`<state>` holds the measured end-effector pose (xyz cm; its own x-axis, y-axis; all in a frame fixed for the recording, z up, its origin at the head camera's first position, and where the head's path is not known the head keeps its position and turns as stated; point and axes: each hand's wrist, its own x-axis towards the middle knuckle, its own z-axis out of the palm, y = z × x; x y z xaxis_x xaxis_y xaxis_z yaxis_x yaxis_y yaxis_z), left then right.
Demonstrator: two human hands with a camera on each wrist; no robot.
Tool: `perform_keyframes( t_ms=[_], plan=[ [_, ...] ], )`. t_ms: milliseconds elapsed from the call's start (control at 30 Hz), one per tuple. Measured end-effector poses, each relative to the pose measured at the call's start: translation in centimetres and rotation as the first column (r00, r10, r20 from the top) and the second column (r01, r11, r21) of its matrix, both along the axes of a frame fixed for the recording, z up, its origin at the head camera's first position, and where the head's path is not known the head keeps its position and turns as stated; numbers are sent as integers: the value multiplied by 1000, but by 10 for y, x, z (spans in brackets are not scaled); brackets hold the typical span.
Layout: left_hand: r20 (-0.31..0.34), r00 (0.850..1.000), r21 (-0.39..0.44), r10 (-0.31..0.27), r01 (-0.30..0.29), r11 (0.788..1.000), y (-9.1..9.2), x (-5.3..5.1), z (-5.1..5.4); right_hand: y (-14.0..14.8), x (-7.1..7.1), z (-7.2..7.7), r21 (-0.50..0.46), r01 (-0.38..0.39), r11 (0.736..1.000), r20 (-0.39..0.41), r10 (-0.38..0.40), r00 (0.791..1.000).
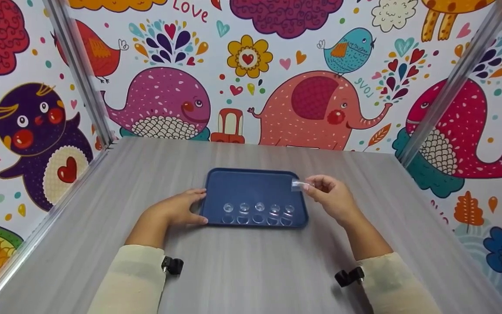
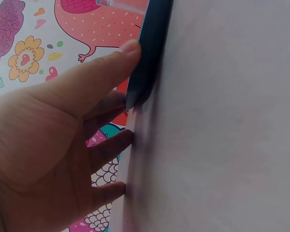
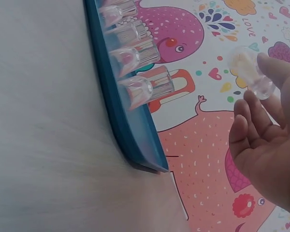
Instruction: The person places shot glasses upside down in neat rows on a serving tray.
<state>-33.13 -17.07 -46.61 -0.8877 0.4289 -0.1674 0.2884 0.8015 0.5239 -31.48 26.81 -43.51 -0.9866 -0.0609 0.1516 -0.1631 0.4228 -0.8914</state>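
Note:
A blue rectangular tray [image 1: 251, 187] lies on the table. Along its near side stand several small clear cups [image 1: 259, 207] in a row; which end is up I cannot tell. My left hand [image 1: 180, 208] rests at the tray's left side, thumb by the near corner and fingers extended along the edge. The left wrist view shows that thumb [image 2: 108, 72] touching the rim. Over the tray's right edge, my right hand [image 1: 334, 198] pinches another clear cup [image 3: 246, 67] between thumb and fingertips, tilted and raised off the tray.
The grey wood-look table [image 1: 251, 270] reaches back to a wall [image 1: 216, 52] printed with cartoon animals. Metal posts [image 1: 83, 74] stand at the back corners. Black camera mounts [image 1: 173, 265] are strapped to both sleeved wrists.

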Motion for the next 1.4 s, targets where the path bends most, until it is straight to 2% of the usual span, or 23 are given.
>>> perform_keyframes(
  t_ms=[167,333,500,667,767,1000,1200,1400],
  plan=[
    [-6,1000,-12,-10,10,1000,0,-2,-1,1,0,-2,-9,-28,1000,-27,27,999],
    [-8,1000,-21,-12,12,1000,-1,-3,0,1,-1,-1,19,-29,999,-10,29,1000],
    [-2,1000,-23,-7,7,1000,0,-2,0,1,-1,1,120,-33,992,72,25,997],
    [-1,1000,-19,-4,4,1000,0,-2,0,0,-2,-3,218,-98,971,174,61,983],
    [0,1000,-16,-1,1,1000,0,-2,1,0,-3,-7,269,-134,954,197,81,977],
    [-4,1000,-14,-10,10,1000,1,0,1,-1,-5,-17,318,-177,931,210,113,971],
    [-11,1000,-15,-26,26,1000,2,-1,1,1,-5,-21,338,-219,915,177,167,970],
    [-9,1000,-14,-26,25,1000,3,-1,0,2,-4,-22,346,-226,911,167,177,970]
  ],
)
